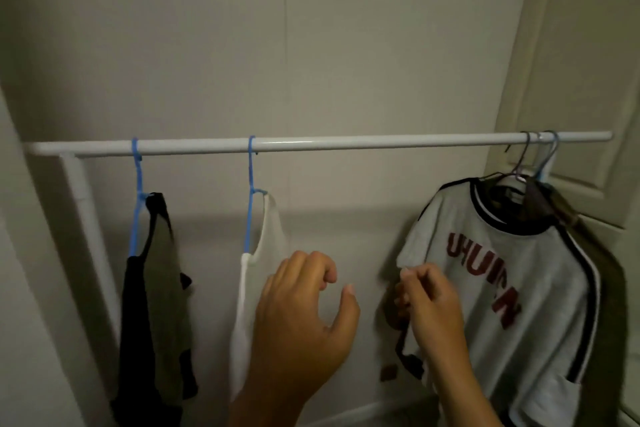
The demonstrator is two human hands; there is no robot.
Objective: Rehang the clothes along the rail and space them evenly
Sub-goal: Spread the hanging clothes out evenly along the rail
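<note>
A white rail runs across the view. Near its left end a dark olive and black garment hangs on a blue hanger. Further right, a white top hangs on a second blue hanger. Bunched at the right end are a grey T-shirt with red letters on a dark hanger and a brown garment behind it. My left hand hovers beside the white top, fingers curled and apart, holding nothing. My right hand pinches the grey T-shirt's sleeve edge.
A white upright post carries the rail's left end. A pale wall lies behind, and a white panelled door stands at the right. The long middle stretch of rail between the white top and the grey T-shirt carries no hangers.
</note>
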